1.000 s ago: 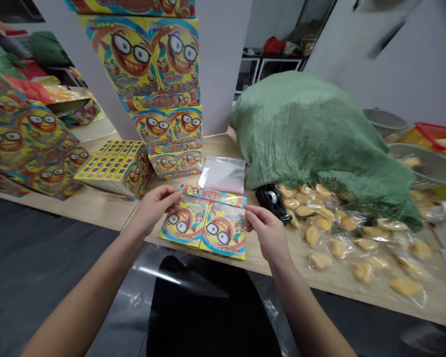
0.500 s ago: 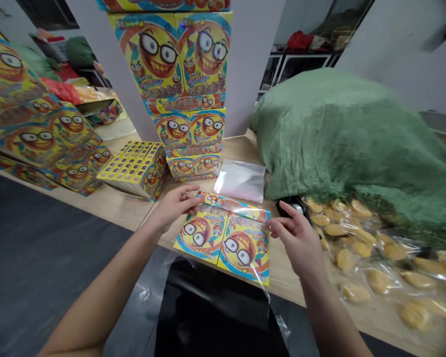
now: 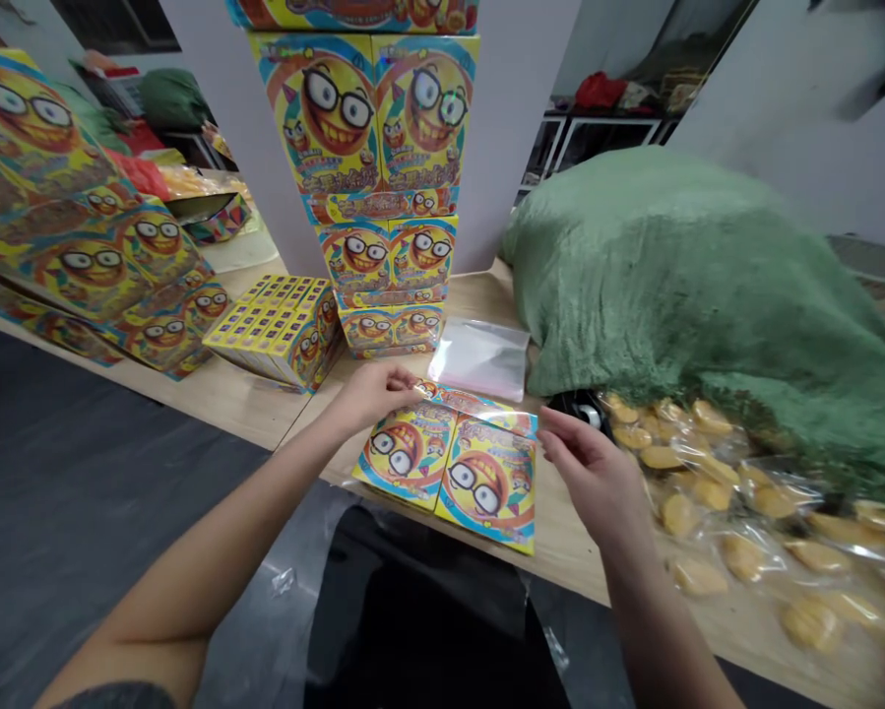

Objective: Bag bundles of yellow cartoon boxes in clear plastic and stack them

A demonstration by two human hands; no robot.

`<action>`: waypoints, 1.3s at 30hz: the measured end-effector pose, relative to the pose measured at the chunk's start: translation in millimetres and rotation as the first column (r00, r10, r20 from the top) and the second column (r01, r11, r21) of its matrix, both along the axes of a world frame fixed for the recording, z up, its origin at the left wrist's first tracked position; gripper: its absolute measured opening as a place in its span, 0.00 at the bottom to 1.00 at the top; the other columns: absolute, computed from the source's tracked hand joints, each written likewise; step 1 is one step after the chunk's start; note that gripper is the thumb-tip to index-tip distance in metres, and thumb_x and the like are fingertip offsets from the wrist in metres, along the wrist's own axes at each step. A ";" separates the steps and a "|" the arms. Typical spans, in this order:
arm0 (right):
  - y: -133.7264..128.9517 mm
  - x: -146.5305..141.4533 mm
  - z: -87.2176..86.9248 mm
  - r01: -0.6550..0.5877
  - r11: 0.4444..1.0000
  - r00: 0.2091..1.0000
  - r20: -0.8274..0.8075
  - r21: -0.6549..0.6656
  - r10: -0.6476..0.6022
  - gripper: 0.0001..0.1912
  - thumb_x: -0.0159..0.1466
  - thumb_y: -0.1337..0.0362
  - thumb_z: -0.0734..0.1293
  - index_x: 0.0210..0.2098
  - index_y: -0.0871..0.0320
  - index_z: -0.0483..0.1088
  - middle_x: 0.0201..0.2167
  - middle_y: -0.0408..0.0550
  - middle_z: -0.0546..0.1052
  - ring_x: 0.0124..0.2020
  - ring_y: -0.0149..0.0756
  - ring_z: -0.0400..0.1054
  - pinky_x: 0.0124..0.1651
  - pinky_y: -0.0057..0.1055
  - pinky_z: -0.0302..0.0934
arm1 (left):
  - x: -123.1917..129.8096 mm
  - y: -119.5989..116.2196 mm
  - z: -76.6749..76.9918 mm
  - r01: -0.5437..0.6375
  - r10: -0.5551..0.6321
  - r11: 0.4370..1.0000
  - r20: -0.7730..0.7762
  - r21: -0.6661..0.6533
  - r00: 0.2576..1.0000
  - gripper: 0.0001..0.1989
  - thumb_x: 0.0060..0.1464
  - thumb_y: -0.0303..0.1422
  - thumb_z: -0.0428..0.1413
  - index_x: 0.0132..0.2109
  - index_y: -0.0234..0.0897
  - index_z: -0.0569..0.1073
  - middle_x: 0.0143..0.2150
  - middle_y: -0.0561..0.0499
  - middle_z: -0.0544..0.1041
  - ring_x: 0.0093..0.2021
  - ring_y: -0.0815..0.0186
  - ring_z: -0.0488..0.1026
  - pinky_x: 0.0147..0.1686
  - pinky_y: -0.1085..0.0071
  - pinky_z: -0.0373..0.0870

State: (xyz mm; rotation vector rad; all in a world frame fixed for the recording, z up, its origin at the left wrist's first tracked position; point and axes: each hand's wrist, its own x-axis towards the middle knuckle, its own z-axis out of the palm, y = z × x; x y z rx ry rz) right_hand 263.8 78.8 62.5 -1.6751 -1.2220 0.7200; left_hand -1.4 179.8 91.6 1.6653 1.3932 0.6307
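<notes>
A bright yellow cardboard display box (image 3: 446,473) with cartoon faces in glasses lies at the table's front edge, the faces upside down to me. Clear plastic film (image 3: 486,412) shines along its far edge. At the far left corner my left hand (image 3: 379,394) is closed, thumb and fingers pinching the film's edge. My right hand (image 3: 594,468) pinches at the far right corner, thumb against fingers. The film is nearly invisible, so how far it covers the box is hard to see.
Clear plastic bags (image 3: 480,359) lie flat beyond the box. Behind them rises a stack of similar boxes (image 3: 394,261); a box group (image 3: 284,330) sits left. A large green sack (image 3: 693,276) and several wrapped yellow pieces (image 3: 744,556) occupy the right.
My left hand has moved a little right along the box's far edge, its fingers closing into a tighter pinch. My right hand's fingers have drawn together. The film no longer hangs off the front right corner.
</notes>
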 end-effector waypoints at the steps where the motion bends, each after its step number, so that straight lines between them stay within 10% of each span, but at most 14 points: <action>1: -1.4 0.8 0.3 0.014 1.000 1.000 0.012 -0.012 -0.014 0.22 0.56 0.52 0.67 0.46 0.57 0.74 0.38 0.50 0.79 0.33 0.38 0.72 0.40 0.36 0.67 | -1.0 -1.3 1.4 0.013 -0.012 1.000 0.032 -0.029 0.999 0.12 0.44 0.38 0.62 0.33 0.35 0.76 0.29 0.50 0.76 0.28 0.67 0.70 0.26 0.73 0.64; 9: 3.9 7.2 4.7 -0.003 1.000 0.999 -0.038 -0.022 0.002 0.15 0.54 0.52 0.68 0.32 0.57 0.77 0.27 0.47 0.77 0.29 0.35 0.68 0.33 0.31 0.64 | -11.9 -8.4 1.4 -0.065 0.100 0.991 0.307 -0.121 0.946 0.13 0.47 0.42 0.60 0.31 0.35 0.74 0.28 0.52 0.73 0.28 0.70 0.69 0.31 0.73 0.67; 21: 34.4 8.1 -17.2 -0.091 0.993 0.943 -0.328 -0.080 0.060 0.26 0.50 0.51 0.72 0.42 0.60 0.68 0.27 0.46 0.76 0.28 0.34 0.68 0.27 0.29 0.64 | -9.9 12.8 -12.7 -0.208 0.253 0.958 0.242 -0.195 0.937 0.16 0.38 0.39 0.65 0.32 0.33 0.73 0.27 0.53 0.73 0.26 0.71 0.67 0.26 0.75 0.62; 39: 40.2 13.5 -12.7 -0.133 0.985 0.955 -0.282 -0.115 0.096 0.22 0.52 0.55 0.70 0.42 0.58 0.64 0.24 0.42 0.73 0.25 0.32 0.67 0.27 0.29 0.64 | -9.9 20.7 -17.5 -0.138 0.168 0.974 0.167 -0.177 0.971 0.15 0.40 0.43 0.62 0.27 0.34 0.72 0.27 0.52 0.72 0.27 0.70 0.67 0.26 0.74 0.62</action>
